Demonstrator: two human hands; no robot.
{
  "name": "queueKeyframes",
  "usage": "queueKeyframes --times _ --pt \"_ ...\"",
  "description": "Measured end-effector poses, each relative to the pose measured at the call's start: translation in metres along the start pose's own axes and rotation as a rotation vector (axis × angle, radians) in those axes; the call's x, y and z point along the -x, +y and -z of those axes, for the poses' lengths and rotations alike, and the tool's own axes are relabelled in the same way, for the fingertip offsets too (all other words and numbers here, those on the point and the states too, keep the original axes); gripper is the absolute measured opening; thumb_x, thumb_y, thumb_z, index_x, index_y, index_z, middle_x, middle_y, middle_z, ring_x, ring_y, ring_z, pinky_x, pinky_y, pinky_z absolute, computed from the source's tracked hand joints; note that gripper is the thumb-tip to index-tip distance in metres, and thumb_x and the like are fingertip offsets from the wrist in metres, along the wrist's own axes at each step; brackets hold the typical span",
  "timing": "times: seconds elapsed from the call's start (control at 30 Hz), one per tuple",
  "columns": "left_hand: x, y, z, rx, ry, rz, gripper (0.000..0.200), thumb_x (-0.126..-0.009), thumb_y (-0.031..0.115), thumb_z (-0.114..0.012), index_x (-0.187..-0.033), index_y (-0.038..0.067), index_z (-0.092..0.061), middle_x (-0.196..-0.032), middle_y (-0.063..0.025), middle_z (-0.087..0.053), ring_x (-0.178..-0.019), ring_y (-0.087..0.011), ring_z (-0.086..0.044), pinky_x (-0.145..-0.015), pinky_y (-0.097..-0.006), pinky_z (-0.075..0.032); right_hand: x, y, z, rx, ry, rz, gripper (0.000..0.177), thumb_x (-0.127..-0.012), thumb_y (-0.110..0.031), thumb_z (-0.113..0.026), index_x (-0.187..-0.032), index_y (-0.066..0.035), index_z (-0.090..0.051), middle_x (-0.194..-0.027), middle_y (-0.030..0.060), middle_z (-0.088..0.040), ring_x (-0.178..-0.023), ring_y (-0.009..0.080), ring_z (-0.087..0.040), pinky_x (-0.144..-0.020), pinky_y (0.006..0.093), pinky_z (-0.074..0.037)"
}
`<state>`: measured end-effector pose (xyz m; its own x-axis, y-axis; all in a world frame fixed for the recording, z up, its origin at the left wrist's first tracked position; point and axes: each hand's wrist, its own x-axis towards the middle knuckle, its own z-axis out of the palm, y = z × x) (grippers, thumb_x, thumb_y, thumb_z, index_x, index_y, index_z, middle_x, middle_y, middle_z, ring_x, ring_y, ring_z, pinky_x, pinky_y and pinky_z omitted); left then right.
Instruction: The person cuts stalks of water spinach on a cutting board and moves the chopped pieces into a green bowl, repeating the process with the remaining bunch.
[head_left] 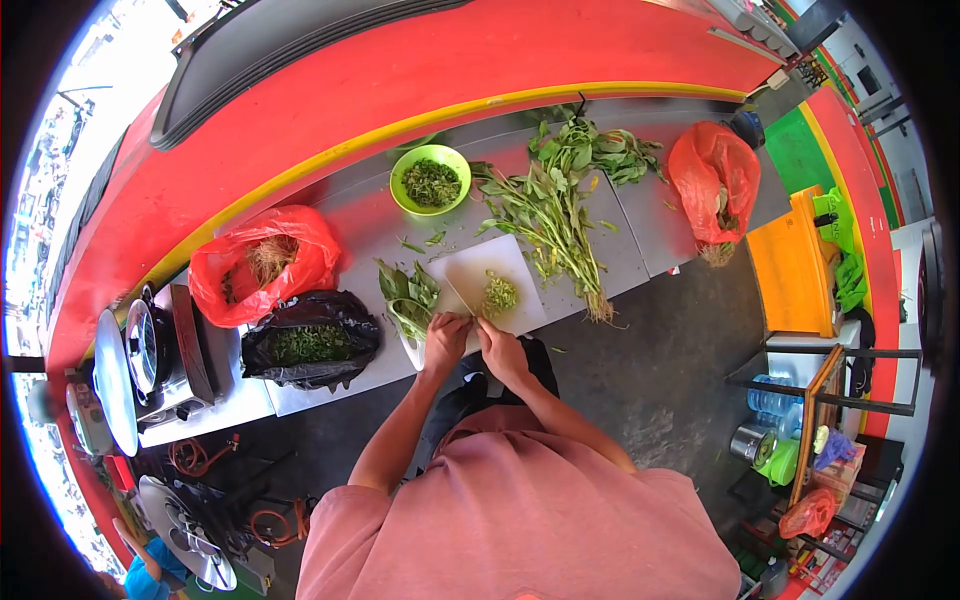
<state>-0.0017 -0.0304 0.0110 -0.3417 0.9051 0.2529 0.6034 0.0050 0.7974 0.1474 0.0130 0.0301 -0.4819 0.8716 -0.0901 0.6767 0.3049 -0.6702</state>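
Observation:
A white cutting board (520, 275) lies at the near edge of the steel counter. My right hand (502, 352) is closed round the handle of a knife (460, 296), its thin blade pointing away over the board. Beside it, my left hand (447, 342) is closed on a bunch of leafy greens (408, 292), whose leaves spread to the left past the board. The fingertips hide where the stems meet the blade. Right of the knife is a small pile of chopped green stems (499, 295).
Behind the board stands a green bowl (428, 208) of chopped greens. Uncut leafy stalks (550, 215) lie to the right. Left are a black bag (312, 372) of chopped greens, a red bag (330, 245) with roots and a stove (180, 345). Another red bag (712, 165) sits far right.

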Motion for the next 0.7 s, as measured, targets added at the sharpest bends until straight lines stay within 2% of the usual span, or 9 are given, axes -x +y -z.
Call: queueKeyframes --times 0.37,0.53,0.7 --pt "0.000 -0.009 -0.004 -0.005 0.002 0.003 0.012 -0.079 0.002 -0.074 -0.091 0.000 -0.075 -0.090 -0.0134 -0.070 -0.085 -0.0337 -0.064 -0.079 -0.0423 -0.052 -0.008 -0.007 0.003 0.038 -0.055 -0.035 0.032 -0.101 -0.030 -0.056 -0.126 -0.012 -0.065 -0.087 0.0238 -0.071 -0.078 0.0439 -0.069 -0.066 0.0519 -0.056" --pt "0.002 -0.005 -0.002 -0.001 0.013 0.015 0.012 -0.079 0.001 -0.075 -0.091 0.000 -0.076 -0.090 -0.0134 -0.070 -0.085 -0.0336 -0.064 -0.079 -0.0421 -0.052 0.004 0.004 -0.004 -0.003 0.040 0.040 0.032 -0.101 -0.031 -0.056 -0.125 -0.013 -0.067 -0.084 0.0230 -0.071 -0.077 0.0440 -0.069 -0.066 0.0526 -0.055" --pt "-0.001 -0.007 -0.003 -0.003 0.006 0.005 0.013 -0.078 0.003 -0.076 -0.091 0.001 -0.076 -0.090 -0.0139 -0.070 -0.085 -0.0336 -0.064 -0.079 -0.0423 -0.052 -0.014 -0.002 -0.008 0.047 -0.010 0.003 0.031 -0.101 -0.030 -0.056 -0.124 -0.012 -0.067 -0.085 0.0233 -0.071 -0.077 0.0438 -0.069 -0.066 0.0516 -0.056"
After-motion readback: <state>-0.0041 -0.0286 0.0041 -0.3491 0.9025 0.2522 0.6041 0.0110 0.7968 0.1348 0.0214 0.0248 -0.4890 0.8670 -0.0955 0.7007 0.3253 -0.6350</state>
